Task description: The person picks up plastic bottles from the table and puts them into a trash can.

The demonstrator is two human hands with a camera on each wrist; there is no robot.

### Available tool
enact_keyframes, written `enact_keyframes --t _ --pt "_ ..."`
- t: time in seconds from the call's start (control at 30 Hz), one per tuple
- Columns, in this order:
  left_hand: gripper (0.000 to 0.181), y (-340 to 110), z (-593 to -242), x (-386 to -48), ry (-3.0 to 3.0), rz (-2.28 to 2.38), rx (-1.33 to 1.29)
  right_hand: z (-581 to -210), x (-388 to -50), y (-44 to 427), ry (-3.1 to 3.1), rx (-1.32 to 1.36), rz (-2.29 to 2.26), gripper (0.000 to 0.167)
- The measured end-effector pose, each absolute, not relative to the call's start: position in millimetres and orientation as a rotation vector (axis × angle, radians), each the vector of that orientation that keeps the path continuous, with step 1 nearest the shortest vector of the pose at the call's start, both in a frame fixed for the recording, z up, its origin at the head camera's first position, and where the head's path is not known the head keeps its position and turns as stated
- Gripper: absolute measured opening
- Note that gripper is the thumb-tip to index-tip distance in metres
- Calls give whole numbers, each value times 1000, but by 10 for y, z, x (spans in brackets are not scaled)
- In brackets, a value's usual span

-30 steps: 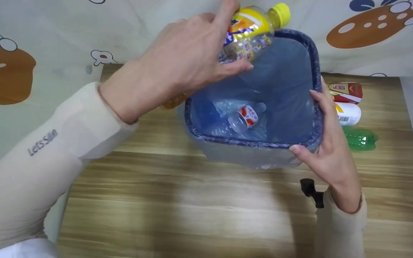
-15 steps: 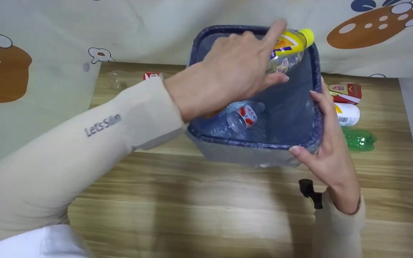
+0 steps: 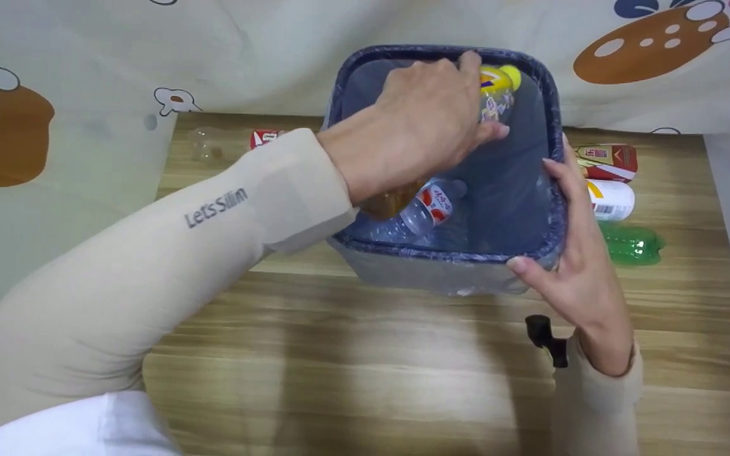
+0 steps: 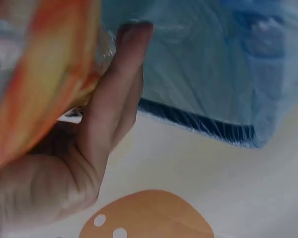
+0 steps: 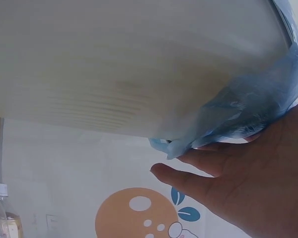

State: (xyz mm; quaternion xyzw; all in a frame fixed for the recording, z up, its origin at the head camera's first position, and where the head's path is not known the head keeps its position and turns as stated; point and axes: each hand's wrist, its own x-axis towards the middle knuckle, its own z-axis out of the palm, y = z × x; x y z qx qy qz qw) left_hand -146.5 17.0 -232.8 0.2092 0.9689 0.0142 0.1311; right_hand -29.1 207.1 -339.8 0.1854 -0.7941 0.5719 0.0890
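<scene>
My left hand (image 3: 428, 114) is over the mouth of a bin (image 3: 444, 258) lined with a thin bluish plastic bag. It holds a clear drink bottle (image 3: 497, 95) with a yellow cap and label, lying slanted. Amber-brown liquid shows at the bottle's lower end, below the wrist. In the left wrist view, the bottle's orange label (image 4: 49, 74) fills the left side. My right hand (image 3: 583, 253) grips the bin's right front corner, thumb at the front rim and fingers along the right side. Inside lies a clear bottle (image 3: 433, 204) with a red-and-white label.
Right of the bin lie a red carton (image 3: 615, 161), a white can (image 3: 612, 199) and a green bottle (image 3: 631, 244). Behind my left sleeve are a clear plastic item (image 3: 205, 144) and a red-and-white item (image 3: 265, 138), partly hidden. A patterned curtain (image 3: 263, 63) hangs behind the wooden table (image 3: 371, 367).
My left hand has carried the yellow-capped bottle rightward from the bin's upper left to over its mouth, then slightly back left and lower. The right hand stays on the bin's rim.
</scene>
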Motion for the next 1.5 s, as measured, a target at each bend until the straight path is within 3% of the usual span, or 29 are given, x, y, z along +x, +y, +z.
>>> enact_keyframes --t 0.23,1.0,1.37,1.5 --pt "111 188 -2310 -1476 2909 118 605 -3372 -290 2029 -2321 610 1729 90" --pt "108 -221 -2256 -1638 3098 188 610 -3304 -319 2059 -2314 622 1705 86" --pt "101 -845 -2192 -1630 3185 320 553 -3300 -332 2093 -2345 625 1690 86" --pt "110 -1054 -2239 -1692 3336 138 605 -3322 -319 2141 -2335 610 1679 86"
